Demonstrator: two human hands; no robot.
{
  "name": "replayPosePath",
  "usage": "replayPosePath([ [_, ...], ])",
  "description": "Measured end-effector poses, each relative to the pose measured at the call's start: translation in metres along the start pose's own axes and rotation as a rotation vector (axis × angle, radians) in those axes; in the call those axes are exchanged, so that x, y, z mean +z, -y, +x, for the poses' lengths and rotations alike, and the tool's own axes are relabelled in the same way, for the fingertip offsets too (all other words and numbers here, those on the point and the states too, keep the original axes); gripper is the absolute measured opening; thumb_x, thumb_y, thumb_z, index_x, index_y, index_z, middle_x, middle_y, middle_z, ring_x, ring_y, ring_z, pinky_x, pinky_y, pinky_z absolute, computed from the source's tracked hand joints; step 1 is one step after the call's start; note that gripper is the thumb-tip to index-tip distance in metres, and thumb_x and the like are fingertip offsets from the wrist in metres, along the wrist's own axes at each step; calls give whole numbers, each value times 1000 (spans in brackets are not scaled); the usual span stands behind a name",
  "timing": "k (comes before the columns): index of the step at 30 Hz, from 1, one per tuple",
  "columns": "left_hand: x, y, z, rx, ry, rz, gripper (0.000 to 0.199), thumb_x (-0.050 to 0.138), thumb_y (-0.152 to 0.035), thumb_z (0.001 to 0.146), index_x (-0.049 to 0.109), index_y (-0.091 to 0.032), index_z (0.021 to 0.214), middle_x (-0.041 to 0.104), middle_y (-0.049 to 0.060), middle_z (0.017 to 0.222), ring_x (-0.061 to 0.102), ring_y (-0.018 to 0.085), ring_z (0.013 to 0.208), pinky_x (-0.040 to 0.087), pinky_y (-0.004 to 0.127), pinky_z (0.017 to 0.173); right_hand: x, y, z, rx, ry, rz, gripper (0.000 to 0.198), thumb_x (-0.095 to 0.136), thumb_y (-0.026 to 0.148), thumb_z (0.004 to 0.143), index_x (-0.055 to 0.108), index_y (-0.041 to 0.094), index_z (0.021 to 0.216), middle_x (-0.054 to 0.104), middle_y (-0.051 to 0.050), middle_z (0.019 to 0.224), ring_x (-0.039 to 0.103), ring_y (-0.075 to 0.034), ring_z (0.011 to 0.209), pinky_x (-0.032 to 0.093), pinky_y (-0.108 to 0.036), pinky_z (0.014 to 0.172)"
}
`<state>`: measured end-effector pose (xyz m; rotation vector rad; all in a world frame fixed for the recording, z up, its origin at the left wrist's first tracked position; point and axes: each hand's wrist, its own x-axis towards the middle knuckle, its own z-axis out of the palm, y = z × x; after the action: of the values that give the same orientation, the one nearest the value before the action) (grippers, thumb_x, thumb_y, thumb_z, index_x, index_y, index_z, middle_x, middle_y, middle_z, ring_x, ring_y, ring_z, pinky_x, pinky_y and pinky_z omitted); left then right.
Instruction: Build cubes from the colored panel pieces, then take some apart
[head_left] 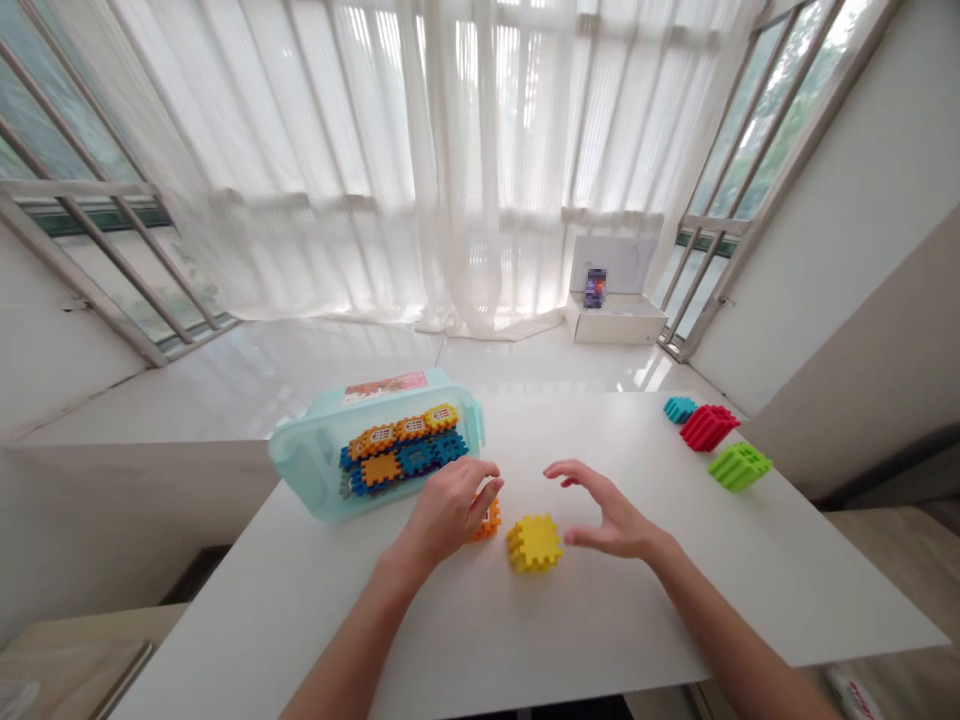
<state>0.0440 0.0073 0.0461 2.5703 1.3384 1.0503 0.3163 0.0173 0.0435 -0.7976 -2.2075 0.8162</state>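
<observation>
A stack of yellow toothed building blocks [535,544] sits on the white table between my hands. My right hand [611,515] is just right of it, fingers spread and thumb apart, with nothing in it. My left hand [454,508] hovers at the left, its fingers loosely curved and thumb apart from the index finger. Orange toothed blocks [489,519] show beneath its thumb, partly hidden by the hand; I see no firm hold on them. Beyond the left hand lies a light teal plastic bin [309,455], on its side, with orange, blue and yellow blocks [405,450] inside.
At the table's right lie stacked blocks in teal [680,408], red [708,427] and green [739,467]. On the ledge behind the white table [592,630] stands an open white box [616,325] with a phone [595,288] against it. White curtains [450,160] hang behind.
</observation>
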Motion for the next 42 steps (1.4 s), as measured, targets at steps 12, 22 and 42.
replayPosePath([
  [12,-2,13,-2,-82,-69,25,28,34,-32,101,59,-19,98,67,5,85,64,18,81,48,29,77,41,7,-10,57,128,-124,93,78,30,65,33,25,147,61,-10,122,62,-27,107,50,-41,95],
  [22,-1,13,-2,-72,-71,29,27,38,-32,100,62,-19,99,69,6,86,65,18,81,50,29,77,42,6,-8,69,145,-164,88,73,26,68,34,25,147,62,-12,126,61,-30,112,49,-42,96],
  [42,52,-78,22,-449,-139,-558,41,43,-39,97,47,-21,133,52,13,140,47,26,133,41,46,111,-1,-36,-3,183,-80,-106,93,77,29,66,33,25,148,69,-9,110,68,-27,93,55,-41,81],
])
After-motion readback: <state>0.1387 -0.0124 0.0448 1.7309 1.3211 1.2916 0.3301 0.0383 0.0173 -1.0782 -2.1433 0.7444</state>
